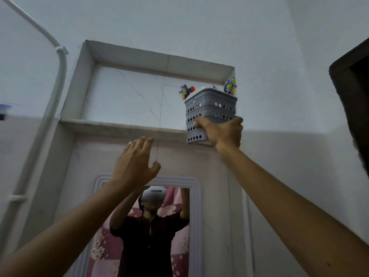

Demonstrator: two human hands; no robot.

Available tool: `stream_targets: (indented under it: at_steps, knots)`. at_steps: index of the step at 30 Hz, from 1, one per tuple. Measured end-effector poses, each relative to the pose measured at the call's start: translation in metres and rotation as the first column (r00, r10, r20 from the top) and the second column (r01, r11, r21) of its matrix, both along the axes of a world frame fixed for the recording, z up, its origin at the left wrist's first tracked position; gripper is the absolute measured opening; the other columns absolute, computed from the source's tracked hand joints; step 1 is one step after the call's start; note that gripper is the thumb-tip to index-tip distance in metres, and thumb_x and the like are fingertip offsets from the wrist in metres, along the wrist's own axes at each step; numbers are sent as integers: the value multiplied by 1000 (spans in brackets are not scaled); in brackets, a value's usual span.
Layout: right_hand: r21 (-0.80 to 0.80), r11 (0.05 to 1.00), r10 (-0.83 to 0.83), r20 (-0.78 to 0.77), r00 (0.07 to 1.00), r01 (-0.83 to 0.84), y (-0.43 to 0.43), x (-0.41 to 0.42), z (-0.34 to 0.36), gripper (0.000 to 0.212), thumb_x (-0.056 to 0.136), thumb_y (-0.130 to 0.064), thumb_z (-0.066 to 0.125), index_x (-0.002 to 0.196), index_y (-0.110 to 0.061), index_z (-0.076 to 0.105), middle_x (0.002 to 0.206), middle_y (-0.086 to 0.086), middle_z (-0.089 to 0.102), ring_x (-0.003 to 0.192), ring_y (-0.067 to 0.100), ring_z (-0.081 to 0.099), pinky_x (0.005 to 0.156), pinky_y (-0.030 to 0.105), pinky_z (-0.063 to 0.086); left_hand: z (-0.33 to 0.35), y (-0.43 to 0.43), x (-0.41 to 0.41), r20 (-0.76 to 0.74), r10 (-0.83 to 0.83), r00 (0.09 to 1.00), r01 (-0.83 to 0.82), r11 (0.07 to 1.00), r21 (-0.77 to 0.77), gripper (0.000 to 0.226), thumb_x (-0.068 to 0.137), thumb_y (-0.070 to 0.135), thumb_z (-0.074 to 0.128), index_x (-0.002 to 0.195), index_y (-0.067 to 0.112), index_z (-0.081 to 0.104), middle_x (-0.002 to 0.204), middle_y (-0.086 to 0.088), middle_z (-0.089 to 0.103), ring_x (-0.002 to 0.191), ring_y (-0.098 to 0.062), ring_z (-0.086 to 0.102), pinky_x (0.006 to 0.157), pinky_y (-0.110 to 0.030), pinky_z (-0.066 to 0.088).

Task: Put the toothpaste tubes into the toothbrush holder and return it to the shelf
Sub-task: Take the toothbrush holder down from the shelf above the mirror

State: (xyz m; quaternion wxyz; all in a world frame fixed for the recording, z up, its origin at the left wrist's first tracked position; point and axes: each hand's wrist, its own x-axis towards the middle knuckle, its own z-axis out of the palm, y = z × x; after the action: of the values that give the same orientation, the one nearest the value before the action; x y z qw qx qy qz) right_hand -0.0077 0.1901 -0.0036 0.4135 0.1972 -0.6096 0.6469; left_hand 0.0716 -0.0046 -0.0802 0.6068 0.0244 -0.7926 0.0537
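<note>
Pale tiled wall with a recessed shelf above a mirror. Right hand grips the grey perforated holder low on its side, fingers wrapped around it, at the shelf's right end. Tubes protrude from its top. Left hand is raised below the ledge, fingers spread, empty.

A mirror with a pale ridged frame hung on the wall, reflecting a figure in a dark top before a pink flowered cloth. Well to the left of the mirror, a white pipe ran down the wall. Far to the mirror's upper right stood a dark door frame.
</note>
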Motion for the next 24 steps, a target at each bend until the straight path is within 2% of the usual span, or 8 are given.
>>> stream_targets:
  at_steps: [3,7,11,14,17,19,22,24]
  knots:
    - [-16,996,84,6,996,-84,0,8,-52,108,51,-57,90,134,-10,41,127,9,58,105,28,64,81,39,60,-36,2,14,24,-43,999,42,998,46,67,81,34,60,138,7,37,144,-15,44,131,-32,42,108,-44,34]
    - [9,991,133,26,991,-133,-4,22,-137,101,57,-47,96,135,-13,42,122,2,61,97,18,63,59,15,41,-102,9,29,52,-85,995,81,994,77,63,82,33,62,134,6,41,140,-17,48,129,-34,46,105,-47,38]
    - [47,981,182,83,980,-186,-11,33,-243,102,57,-36,100,138,-15,41,115,-8,57,91,10,61,62,8,44,-190,8,40,136,-149,979,124,976,178,61,82,30,61,135,12,35,139,-16,48,123,-33,50,97,-45,44]
    - [42,970,233,118,965,-240,-15,39,-318,107,56,-29,103,140,-15,38,115,-13,56,89,-9,57,62,-2,46,-254,3,44,189,-169,967,115,957,264,59,82,33,59,133,15,37,136,-14,50,119,-31,52,95,-45,48]
    - [12,959,278,141,950,-282,-19,47,-379,120,46,-41,100,142,-11,35,121,-12,56,98,-21,52,71,-5,44,-315,1,53,252,-211,944,84,896,437,62,80,38,55,133,11,41,133,-14,53,117,-31,53,91,-44,48]
    - [6,953,298,180,938,-304,-20,53,-421,123,44,-49,93,143,-10,33,123,-14,54,94,-21,56,74,-4,44,-359,-1,60,308,-212,927,23,855,519,63,79,38,54,134,8,42,133,-15,53,120,-32,52,93,-46,45]
    - [19,959,271,235,934,-283,-17,56,-480,119,48,-36,96,144,-3,33,130,-3,54,100,-8,56,79,-4,43,-419,-6,73,418,-226,880,-79,797,599,60,83,31,59,134,7,40,137,-17,49,124,-33,47,100,-46,40]
    - [42,959,259,284,923,-281,-14,59,-514,118,49,-27,99,142,1,33,130,0,52,101,-13,55,82,-4,42,-450,-9,83,478,-246,843,-140,758,637,59,83,29,59,134,5,40,136,-20,48,124,-35,47,102,-45,38]
